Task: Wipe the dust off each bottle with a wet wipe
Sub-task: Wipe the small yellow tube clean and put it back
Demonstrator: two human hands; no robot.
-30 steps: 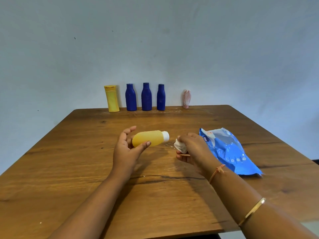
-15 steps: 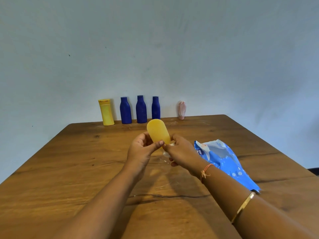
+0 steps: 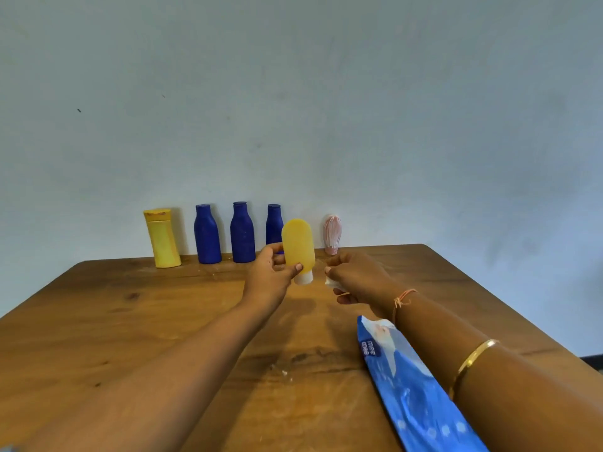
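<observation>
My left hand [image 3: 272,278] grips a yellow-orange bottle [image 3: 297,245] with its white cap pointing down, held above the far part of the wooden table [image 3: 137,324]. My right hand [image 3: 357,278] is just right of the bottle, apart from it, and pinches a small crumpled white wet wipe [image 3: 330,281]. Along the wall stand a yellow bottle [image 3: 162,237], three dark blue bottles [image 3: 208,234] [image 3: 242,233] [image 3: 273,225] and a small pink-white bottle [image 3: 332,234]. The held bottle hides part of the rightmost blue one.
A blue wet-wipe packet [image 3: 414,389] lies on the table under my right forearm, reaching toward the near edge. A few white crumbs [image 3: 284,372] dot the table's middle. The grey wall rises right behind the row of bottles.
Both hands have moved away from me toward the bottle row. The bottle went from lying sideways to upright with its cap down. My right hand has drawn slightly away from it with the wipe.
</observation>
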